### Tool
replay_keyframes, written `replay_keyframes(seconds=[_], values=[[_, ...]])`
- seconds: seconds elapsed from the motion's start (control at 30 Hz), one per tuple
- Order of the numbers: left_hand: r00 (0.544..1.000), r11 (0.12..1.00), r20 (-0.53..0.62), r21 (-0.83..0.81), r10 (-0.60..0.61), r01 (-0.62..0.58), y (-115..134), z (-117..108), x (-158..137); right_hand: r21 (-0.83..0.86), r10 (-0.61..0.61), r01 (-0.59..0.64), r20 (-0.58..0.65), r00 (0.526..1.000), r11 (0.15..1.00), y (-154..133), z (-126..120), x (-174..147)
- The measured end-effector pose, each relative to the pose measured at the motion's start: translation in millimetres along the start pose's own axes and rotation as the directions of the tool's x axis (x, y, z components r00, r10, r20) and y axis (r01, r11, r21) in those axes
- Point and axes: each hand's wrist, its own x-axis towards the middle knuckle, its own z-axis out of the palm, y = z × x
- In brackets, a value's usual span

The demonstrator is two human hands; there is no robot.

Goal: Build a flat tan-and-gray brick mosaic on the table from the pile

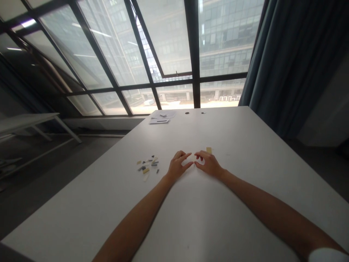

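My left hand [179,164] is over the middle of the white table [188,214], its thumb and fingers curved with a gap between them. Facing it, my right hand [209,163] has its thumb and fingertips closed around a small pale piece [194,158]. That piece looks thin and upright, almost the same colour as the tabletop, so its exact kind is hard to make out. The left fingertips are close to its other side; whether they touch it I cannot tell. Just behind my right hand lies a flat yellow plate-like piece [208,150].
Left of my hands lie several small loose pieces, yellow, grey, dark and white, among them a yellow block [146,170]. Papers [160,117] rest at the far left corner. A dark round disc [187,113] is near the far edge. A blue curtain [283,65] hangs right of the windows.
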Motion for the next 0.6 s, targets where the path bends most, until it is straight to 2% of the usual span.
replay_keyframes(seconds=[0.23,0.37,0.6], values=[[1.000,1.000,-0.030,-0.006,0.003,-0.003,-2,1,1,0.052,0.099,-0.090,-0.210,0.973,0.995,-4,-40,29],[1.000,1.000,-0.025,-0.014,0.008,-0.008,-2,1,2,0.028,0.099,-0.095,-0.288,0.952,0.995,6,-69,41],[1.000,0.999,-0.008,-0.045,-0.013,0.013,-2,0,1,-0.119,0.125,-0.157,-0.240,0.963,0.980,39,-110,45]])
